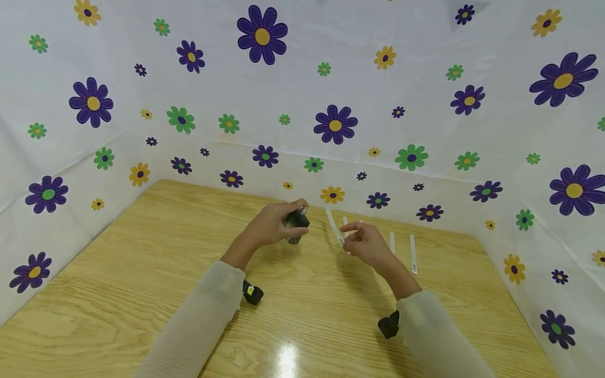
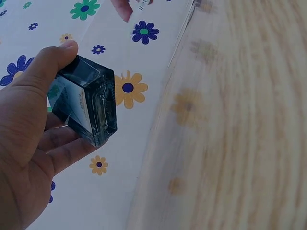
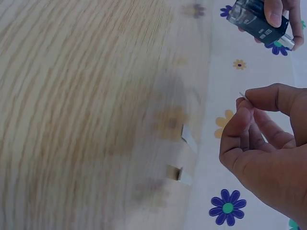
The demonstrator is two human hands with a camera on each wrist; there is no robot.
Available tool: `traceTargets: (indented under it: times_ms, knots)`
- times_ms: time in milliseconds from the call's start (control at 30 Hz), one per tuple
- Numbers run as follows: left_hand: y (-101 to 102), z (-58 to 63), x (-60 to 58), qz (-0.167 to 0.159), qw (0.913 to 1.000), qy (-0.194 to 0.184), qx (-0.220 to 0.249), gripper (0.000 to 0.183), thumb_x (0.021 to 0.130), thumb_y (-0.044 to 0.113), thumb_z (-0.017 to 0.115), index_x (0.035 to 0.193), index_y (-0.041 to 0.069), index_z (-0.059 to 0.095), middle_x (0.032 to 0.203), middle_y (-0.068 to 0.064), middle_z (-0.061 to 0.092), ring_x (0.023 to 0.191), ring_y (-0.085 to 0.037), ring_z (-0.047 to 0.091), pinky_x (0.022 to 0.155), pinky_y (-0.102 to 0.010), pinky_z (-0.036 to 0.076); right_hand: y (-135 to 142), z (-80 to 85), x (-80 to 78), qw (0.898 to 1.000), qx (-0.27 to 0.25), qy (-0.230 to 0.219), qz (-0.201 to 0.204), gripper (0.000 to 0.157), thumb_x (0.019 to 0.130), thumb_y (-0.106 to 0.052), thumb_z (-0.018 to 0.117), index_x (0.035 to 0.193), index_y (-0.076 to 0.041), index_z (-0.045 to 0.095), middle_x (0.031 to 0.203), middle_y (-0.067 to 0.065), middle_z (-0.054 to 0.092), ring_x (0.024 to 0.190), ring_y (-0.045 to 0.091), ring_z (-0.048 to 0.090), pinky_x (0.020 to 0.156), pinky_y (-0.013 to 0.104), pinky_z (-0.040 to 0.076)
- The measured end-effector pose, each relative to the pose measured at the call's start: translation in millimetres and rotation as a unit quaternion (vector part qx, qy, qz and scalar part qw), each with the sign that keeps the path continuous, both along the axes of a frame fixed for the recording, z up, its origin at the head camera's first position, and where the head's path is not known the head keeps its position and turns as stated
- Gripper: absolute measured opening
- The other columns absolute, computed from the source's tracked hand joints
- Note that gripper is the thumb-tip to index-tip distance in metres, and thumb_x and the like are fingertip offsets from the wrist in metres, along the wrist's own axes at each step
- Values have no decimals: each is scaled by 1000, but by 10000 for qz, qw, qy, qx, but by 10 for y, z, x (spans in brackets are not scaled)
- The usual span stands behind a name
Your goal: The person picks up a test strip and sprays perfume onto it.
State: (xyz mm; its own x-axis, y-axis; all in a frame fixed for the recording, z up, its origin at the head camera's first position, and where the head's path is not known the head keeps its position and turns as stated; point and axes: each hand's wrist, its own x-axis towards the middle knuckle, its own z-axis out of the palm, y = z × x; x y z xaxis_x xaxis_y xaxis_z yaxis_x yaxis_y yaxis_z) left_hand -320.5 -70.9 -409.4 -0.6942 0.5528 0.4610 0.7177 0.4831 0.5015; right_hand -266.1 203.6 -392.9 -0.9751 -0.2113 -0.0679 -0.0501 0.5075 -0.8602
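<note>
My left hand [image 1: 270, 226] grips a dark, faceted glass perfume bottle [image 1: 298, 219] above the table, one finger up at its silvery spray top. In the left wrist view the thumb and fingers hold the bottle [image 2: 101, 103] by opposite sides, its base toward the camera. To the right, my right hand [image 1: 371, 248] pinches a white paper test strip [image 1: 334, 226] near its printed lower end. The strip leans up and left, apart from the bottle. Only a thin edge of this strip [image 3: 243, 96] shows between thumb and finger in the right wrist view.
Several more white strips lie on the wooden table [image 1: 302, 336] right of the hands; the rightmost strip [image 1: 413, 254] shows in full. A flower-printed white sheet [image 1: 293, 89] rises behind the table and at both sides. Black wrist devices [image 1: 252, 294] sit at both cuffs.
</note>
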Motion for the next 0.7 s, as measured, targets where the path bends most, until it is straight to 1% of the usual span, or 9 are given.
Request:
traceTargets:
  times_ms: [100, 200, 267, 367, 467, 600, 700]
  knots:
    - [-11, 14, 6, -17, 10000, -46, -32, 51, 84, 49, 67, 131, 36, 50, 103, 8, 61, 78, -12, 54, 64, -28, 45, -12, -35, -37, 9995, -115, -244, -178, 38, 88, -3, 61, 126, -5, 57, 100, 16, 61, 90, 33, 59, 79, 43, 51]
    - [-12, 25, 9, -17, 10000, -51, -73, 52, 84, 50, 66, 131, 36, 50, 102, 7, 61, 77, -14, 53, 62, -28, 45, -27, -58, -60, 9981, -193, -455, -377, 38, 88, -3, 59, 127, -4, 56, 101, 16, 61, 85, 29, 58, 80, 41, 51]
    - [-7, 32, 10, -21, 10000, -33, -91, 52, 84, 50, 66, 131, 36, 50, 102, 7, 61, 78, -14, 53, 63, -28, 44, -37, -72, -78, 9970, -220, -561, -495, 38, 88, -3, 59, 126, -4, 56, 95, 14, 61, 77, 25, 56, 78, 39, 50]
    - [-4, 41, 13, -13, 9999, -48, -99, 51, 84, 50, 66, 131, 36, 50, 102, 7, 60, 78, -15, 53, 63, -28, 44, -55, -92, -109, 9954, -125, -706, -642, 38, 87, -4, 59, 124, -4, 57, 80, 10, 58, 64, 19, 48, 71, 36, 47]
    - [-8, 54, 15, -31, 10000, -17, -55, 50, 84, 49, 67, 130, 35, 50, 101, 6, 60, 77, -16, 53, 62, -29, 44, -83, -108, -139, 9929, -79, -828, -855, 36, 85, -4, 59, 121, -4, 59, 77, 8, 56, 61, 18, 46, 64, 33, 43]
    - [-16, 71, 24, -65, 10000, 39, -5, 50, 84, 48, 68, 129, 35, 51, 99, 5, 61, 74, -17, 54, 60, -30, 44, -115, -120, -164, 9898, -197, -894, -1092, 33, 84, -1, 58, 117, 1, 61, 85, 10, 57, 63, 19, 48, 60, 31, 42]
    - [-23, 75, 32, -46, 10000, 5, -48, 51, 84, 48, 67, 130, 35, 51, 100, 6, 61, 75, -17, 54, 61, -30, 44, -126, -134, -174, 9880, -317, -926, -1197, 33, 83, 0, 58, 115, 4, 60, 85, 11, 56, 63, 19, 47, 58, 31, 40]
